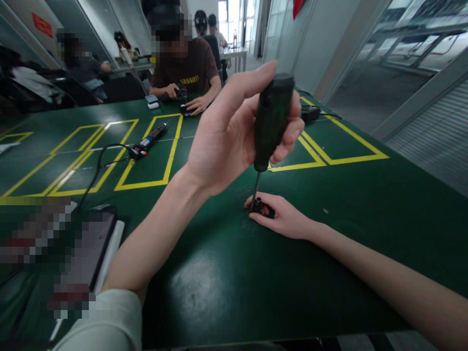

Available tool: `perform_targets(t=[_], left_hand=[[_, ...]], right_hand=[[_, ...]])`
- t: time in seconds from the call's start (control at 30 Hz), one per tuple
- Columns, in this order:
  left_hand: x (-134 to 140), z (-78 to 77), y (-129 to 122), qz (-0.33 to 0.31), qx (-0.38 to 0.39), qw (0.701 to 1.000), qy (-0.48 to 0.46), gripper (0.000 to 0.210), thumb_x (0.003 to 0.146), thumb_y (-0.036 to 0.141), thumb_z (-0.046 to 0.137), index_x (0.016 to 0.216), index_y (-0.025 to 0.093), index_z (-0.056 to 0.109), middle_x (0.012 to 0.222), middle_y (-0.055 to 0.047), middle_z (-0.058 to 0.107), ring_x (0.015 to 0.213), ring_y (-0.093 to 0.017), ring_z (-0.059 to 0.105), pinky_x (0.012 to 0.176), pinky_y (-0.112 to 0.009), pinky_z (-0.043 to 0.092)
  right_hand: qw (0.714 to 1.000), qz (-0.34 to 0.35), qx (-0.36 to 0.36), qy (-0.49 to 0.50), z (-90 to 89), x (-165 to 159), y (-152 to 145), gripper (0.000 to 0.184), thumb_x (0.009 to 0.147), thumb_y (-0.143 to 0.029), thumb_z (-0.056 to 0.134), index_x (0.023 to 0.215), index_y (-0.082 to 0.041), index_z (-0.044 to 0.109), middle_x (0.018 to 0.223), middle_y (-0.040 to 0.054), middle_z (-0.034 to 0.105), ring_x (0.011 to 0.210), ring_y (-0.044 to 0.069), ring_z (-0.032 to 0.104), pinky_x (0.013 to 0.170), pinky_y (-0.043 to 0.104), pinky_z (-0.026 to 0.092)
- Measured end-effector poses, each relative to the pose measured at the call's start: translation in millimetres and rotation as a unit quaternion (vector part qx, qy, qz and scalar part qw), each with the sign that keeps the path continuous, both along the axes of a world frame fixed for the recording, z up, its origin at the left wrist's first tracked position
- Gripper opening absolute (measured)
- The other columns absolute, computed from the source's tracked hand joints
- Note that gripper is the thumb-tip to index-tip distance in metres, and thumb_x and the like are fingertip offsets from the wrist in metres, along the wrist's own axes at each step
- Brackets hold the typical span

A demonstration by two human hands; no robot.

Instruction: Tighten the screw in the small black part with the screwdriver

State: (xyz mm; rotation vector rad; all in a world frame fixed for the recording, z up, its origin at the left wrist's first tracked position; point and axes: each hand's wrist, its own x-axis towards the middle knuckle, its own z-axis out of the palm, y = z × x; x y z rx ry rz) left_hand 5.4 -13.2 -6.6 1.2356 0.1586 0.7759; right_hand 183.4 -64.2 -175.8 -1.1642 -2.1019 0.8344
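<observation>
My left hand (pixel 234 126), raised in the middle of the view, is wrapped round the dark handle of a screwdriver (pixel 273 122). The thin metal shaft points down, and its tip meets a small black part (pixel 258 205) on the green table (pixel 219 243). My right hand (pixel 280 212) lies low on the table with thumb and fingers closed round that part. A short round post stands up from the part beside the shaft. Whether a screw sits under the tip is too small to tell.
To the left lies a corded electric screwdriver (pixel 149 140), its black cable running toward blurred flat items (pixel 82 253). Yellow tape rectangles (pixel 170 161) mark the table. Across it, a person (pixel 190 63) handles a tool beside a small white device (pixel 152 101). A black object (pixel 310 113) lies behind my left hand.
</observation>
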Motion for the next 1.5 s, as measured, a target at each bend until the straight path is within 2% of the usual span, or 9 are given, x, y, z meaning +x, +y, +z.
perform_targets(t=[0.17, 0.33, 0.57, 0.77, 1.0, 1.07, 1.17, 1.33, 1.5], left_hand=[[-0.8, -1.4, -0.1, -0.001, 0.001, 1.000, -0.006, 0.062, 0.104, 0.067, 0.038, 0.082, 0.014, 0.063, 0.071, -0.003, 0.056, 0.059, -0.009, 0.054, 0.058, -0.022, 0.045], [-1.2, -0.4, -0.8, -0.008, 0.007, 1.000, 0.014, 0.064, 0.105, 0.062, 0.036, 0.083, 0.013, 0.071, 0.071, -0.003, 0.055, 0.060, -0.010, 0.053, 0.058, -0.022, 0.046], [-0.8, 0.8, -3.5, -0.001, -0.005, 1.000, 0.004, 0.057, 0.106, 0.053, 0.040, 0.074, 0.015, 0.067, 0.070, -0.004, 0.058, 0.063, -0.012, 0.057, 0.061, -0.024, 0.049], [0.5, -1.5, -1.5, 0.013, 0.007, 1.000, -0.009, 0.045, 0.100, 0.052, 0.056, 0.079, 0.014, 0.066, 0.069, -0.002, 0.061, 0.057, -0.009, 0.056, 0.056, -0.021, 0.044], [3.0, -1.1, -4.6, 0.036, 0.008, 0.999, -0.001, 0.037, 0.107, 0.037, 0.048, 0.078, 0.016, 0.060, 0.066, 0.000, 0.060, 0.053, -0.007, 0.058, 0.052, -0.018, 0.044], [3.5, -0.8, -5.7, 0.032, 0.002, 0.999, -0.009, 0.037, 0.107, 0.039, 0.049, 0.079, 0.016, 0.060, 0.063, 0.001, 0.056, 0.050, -0.006, 0.053, 0.050, -0.017, 0.041], [3.3, -0.1, -6.2, 0.026, 0.000, 1.000, -0.006, 0.046, 0.105, 0.052, 0.050, 0.080, 0.015, 0.064, 0.060, 0.001, 0.050, 0.049, -0.005, 0.048, 0.050, -0.018, 0.038], [2.0, -1.5, -2.5, 0.001, -0.008, 1.000, -0.012, 0.064, 0.099, 0.068, 0.048, 0.079, 0.011, 0.069, 0.068, -0.002, 0.051, 0.055, -0.008, 0.048, 0.054, -0.022, 0.041], [0.8, -2.9, 0.0, -0.008, -0.009, 1.000, -0.013, 0.060, 0.104, 0.061, 0.043, 0.078, 0.012, 0.067, 0.070, -0.003, 0.056, 0.062, -0.010, 0.055, 0.060, -0.023, 0.046]], right_hand=[[1.000, 0.003, 0.000, 0.002, 2.7, -0.2, -0.7, 0.020, 0.096, -0.034, 0.061, 0.105, -0.017, 0.066, 0.090, 0.0067, 0.070, 0.067, 0.016, 0.056, 0.063, 0.029, 0.048], [1.000, 0.002, 0.001, 0.000, 2.8, -1.3, -1.1, 0.019, 0.097, -0.033, 0.061, 0.106, -0.017, 0.066, 0.090, 0.0060, 0.070, 0.067, 0.015, 0.056, 0.063, 0.029, 0.048], [1.000, 0.001, 0.003, 0.000, 2.5, -0.4, -0.8, 0.017, 0.096, -0.032, 0.063, 0.105, -0.018, 0.066, 0.092, 0.0060, 0.071, 0.067, 0.015, 0.057, 0.063, 0.028, 0.048], [1.000, 0.000, 0.001, 0.001, 1.5, -0.8, -0.4, 0.018, 0.096, -0.034, 0.063, 0.105, -0.018, 0.066, 0.094, 0.0067, 0.072, 0.068, 0.015, 0.058, 0.064, 0.028, 0.049], [1.000, -0.002, -0.003, 0.000, 2.2, 0.1, -0.9, 0.018, 0.097, -0.034, 0.063, 0.105, -0.018, 0.066, 0.094, 0.0065, 0.072, 0.068, 0.015, 0.058, 0.063, 0.028, 0.049], [1.000, -0.002, -0.004, -0.002, 2.4, -0.2, -1.0, 0.018, 0.097, -0.035, 0.063, 0.105, -0.018, 0.066, 0.093, 0.0061, 0.072, 0.068, 0.015, 0.058, 0.063, 0.028, 0.049], [1.000, -0.001, -0.005, -0.003, 2.7, -0.7, -1.0, 0.019, 0.097, -0.034, 0.062, 0.106, -0.018, 0.066, 0.093, 0.0065, 0.071, 0.069, 0.016, 0.059, 0.064, 0.029, 0.049], [1.000, 0.003, -0.004, 0.000, 3.0, -0.4, -1.2, 0.017, 0.097, -0.033, 0.063, 0.106, -0.019, 0.066, 0.092, 0.0055, 0.071, 0.068, 0.015, 0.058, 0.063, 0.028, 0.049], [1.000, 0.000, -0.002, -0.001, 1.9, 0.0, -1.1, 0.017, 0.097, -0.033, 0.063, 0.105, -0.019, 0.066, 0.094, 0.0061, 0.071, 0.069, 0.015, 0.058, 0.063, 0.028, 0.049]])
